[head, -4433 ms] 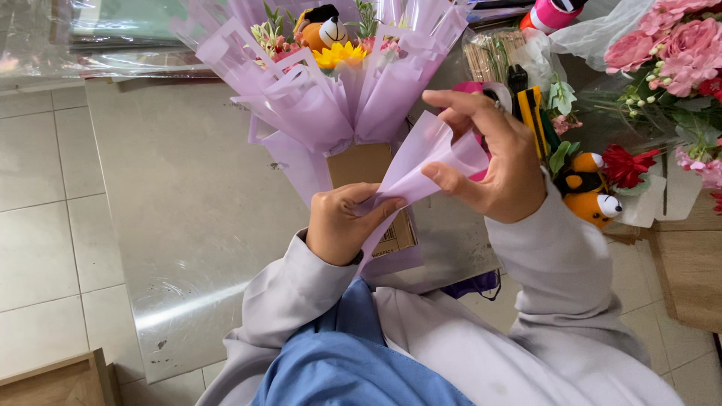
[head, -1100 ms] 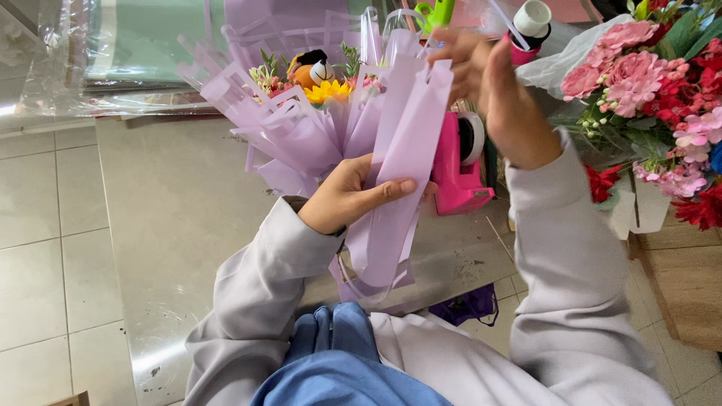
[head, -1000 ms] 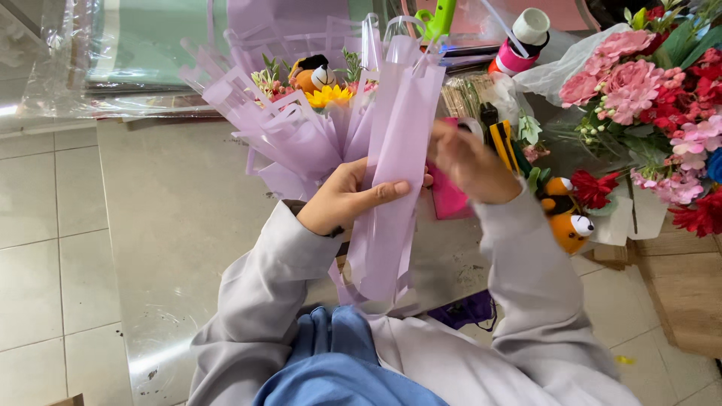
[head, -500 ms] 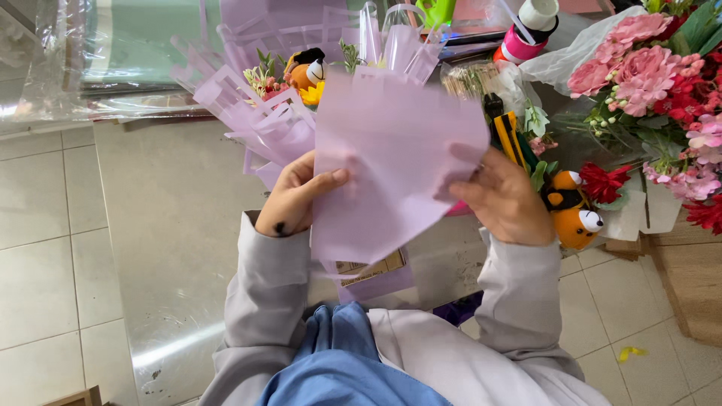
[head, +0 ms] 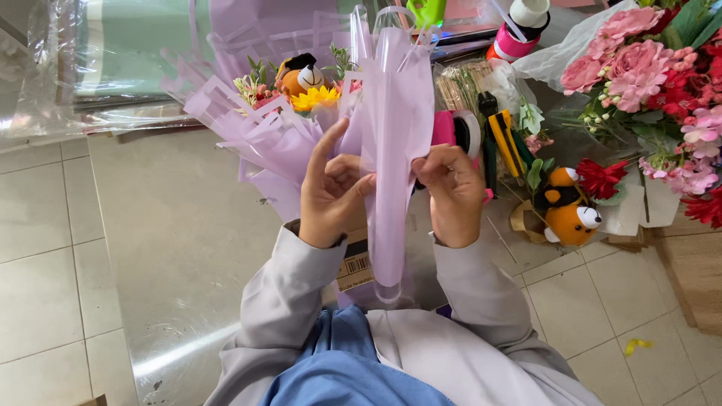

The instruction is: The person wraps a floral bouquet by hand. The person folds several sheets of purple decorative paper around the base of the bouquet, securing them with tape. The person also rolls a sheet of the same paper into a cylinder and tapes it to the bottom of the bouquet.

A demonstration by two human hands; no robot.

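Since half a second ago: the translucent lilac wrapping sheet (head: 391,150), then spread flat, is now folded into a narrow upright strip. My left hand (head: 331,192) and right hand (head: 451,192) pinch its sides, fingers clamped to hold the crease, before the lilac-wrapped bouquet with orange plush toy (head: 278,113). Brown cardboard box with white barcode label (head: 355,265): below my left hand.

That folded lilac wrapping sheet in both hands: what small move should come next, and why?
Probably tuck the folded lilac sheet against the bouquet. The left hand and right hand pinch it upright into a narrow pleat, just right of the layers already wrapped around the sunflower and plush toy.
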